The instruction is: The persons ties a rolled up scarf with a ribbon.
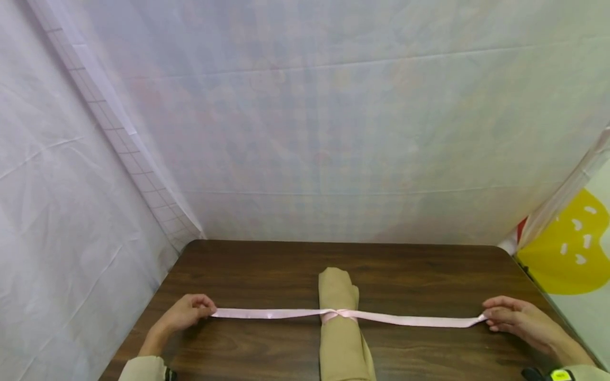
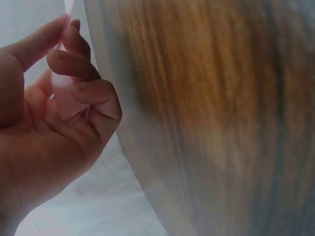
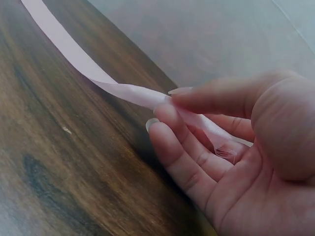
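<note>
A pink ribbon (image 1: 271,314) stretches sideways across the table, crossed over itself on top of a rolled tan cloth (image 1: 339,346). The cloth lies lengthwise, its near end cut off by the head view's lower edge. My left hand (image 1: 187,311) pinches one ribbon end between thumb and fingers; the left wrist view shows the frayed tip (image 2: 74,110) inside the curled fingers. On the other side, my right hand (image 1: 521,323) pinches the opposite end. In the right wrist view the ribbon (image 3: 74,54) twists just before the fingertips, and its frayed end lies against the fingers.
The dark wood-grain table (image 1: 248,270) has rounded far corners. A pale sheet (image 1: 333,132) hangs behind it, and another white sheet (image 1: 62,211) hangs along the left. At right is a yellow shape with white marks (image 1: 567,248).
</note>
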Demonstrator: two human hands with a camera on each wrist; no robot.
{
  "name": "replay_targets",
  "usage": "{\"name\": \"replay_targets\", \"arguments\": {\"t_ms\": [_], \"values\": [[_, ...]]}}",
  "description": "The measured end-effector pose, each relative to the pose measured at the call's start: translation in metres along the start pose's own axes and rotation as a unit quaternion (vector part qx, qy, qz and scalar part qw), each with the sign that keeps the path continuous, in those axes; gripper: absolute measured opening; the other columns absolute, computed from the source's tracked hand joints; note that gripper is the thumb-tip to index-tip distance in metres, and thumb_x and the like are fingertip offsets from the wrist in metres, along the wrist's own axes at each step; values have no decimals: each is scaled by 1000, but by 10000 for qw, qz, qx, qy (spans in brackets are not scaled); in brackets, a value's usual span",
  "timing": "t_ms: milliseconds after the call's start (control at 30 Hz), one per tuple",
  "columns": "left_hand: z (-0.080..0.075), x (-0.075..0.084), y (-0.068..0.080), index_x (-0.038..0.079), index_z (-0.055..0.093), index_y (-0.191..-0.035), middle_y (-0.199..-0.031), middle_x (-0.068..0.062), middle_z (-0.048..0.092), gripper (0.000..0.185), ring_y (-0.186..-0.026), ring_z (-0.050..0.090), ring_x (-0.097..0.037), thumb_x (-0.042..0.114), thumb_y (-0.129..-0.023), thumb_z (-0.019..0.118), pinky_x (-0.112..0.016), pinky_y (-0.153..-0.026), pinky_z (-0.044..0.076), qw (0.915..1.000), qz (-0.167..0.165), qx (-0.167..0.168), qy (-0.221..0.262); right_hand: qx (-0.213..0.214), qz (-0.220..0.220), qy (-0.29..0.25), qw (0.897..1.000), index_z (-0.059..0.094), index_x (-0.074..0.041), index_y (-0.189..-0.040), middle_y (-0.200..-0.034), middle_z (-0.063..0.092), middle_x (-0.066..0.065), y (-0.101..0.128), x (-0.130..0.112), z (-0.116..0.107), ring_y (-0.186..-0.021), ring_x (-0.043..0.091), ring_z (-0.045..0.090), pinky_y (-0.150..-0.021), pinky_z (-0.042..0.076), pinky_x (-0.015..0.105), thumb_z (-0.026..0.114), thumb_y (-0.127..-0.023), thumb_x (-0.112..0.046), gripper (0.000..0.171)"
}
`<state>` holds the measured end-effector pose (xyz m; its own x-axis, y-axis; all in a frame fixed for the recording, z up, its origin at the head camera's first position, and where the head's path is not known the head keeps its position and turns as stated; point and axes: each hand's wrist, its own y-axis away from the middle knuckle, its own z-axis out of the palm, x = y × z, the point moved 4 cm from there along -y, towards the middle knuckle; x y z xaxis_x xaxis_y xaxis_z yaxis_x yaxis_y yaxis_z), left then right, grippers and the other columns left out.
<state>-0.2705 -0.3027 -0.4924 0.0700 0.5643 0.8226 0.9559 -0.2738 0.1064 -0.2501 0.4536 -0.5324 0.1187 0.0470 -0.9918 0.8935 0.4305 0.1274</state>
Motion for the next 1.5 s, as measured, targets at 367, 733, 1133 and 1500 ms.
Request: {"name": "replay_targets", "arguments": {"t_ms": [367, 733, 1133, 1500], "values": [[-6, -4, 4, -4, 66, -95, -76, -3, 61, 16, -70, 54, -15, 9, -88, 71, -25, -62, 43, 9974, -341, 614, -139, 631, 586, 791, 9931, 68, -28, -103, -95, 69, -10, 7, -1, -14, -84, 11, 64, -74, 57, 32, 47, -104, -12, 26], [-11, -6, 6, -2, 67, -93, -76, -2, 61, 14, -73, 52, -14, 9, -85, 73, -27, -67, 42, 9904, -529, 1153, -541, 2196, 996, 1737, 9548, 70, -9, -102, -84, 66, -6, 13, -4, -27, -70, 10, 53, -61, 47, 26, 42, -105, -14, 28], [-25, -11, 11, 3, 69, -104, -101, -14, 70, 19, -94, 62, -25, 19, -95, 64, -39, -79, 48, 9793, -807, 1541, -1032, 1480, -229, 634, 9867, 68, -33, -105, -100, 72, -14, 14, -8, -29, -82, 6, 64, -68, 54, 26, 35, -109, -19, 36], [-27, -2, 12, -5, 41, -145, -134, -31, 54, 60, -117, 56, -44, 38, -104, 48, -50, -95, 49, 9793, -872, 1652, -778, 282, -891, -596, 9938, 62, -36, -120, -118, 68, -16, 9, -28, -32, -102, 7, 67, -82, 56, 26, 10, -110, -30, 54]]}}
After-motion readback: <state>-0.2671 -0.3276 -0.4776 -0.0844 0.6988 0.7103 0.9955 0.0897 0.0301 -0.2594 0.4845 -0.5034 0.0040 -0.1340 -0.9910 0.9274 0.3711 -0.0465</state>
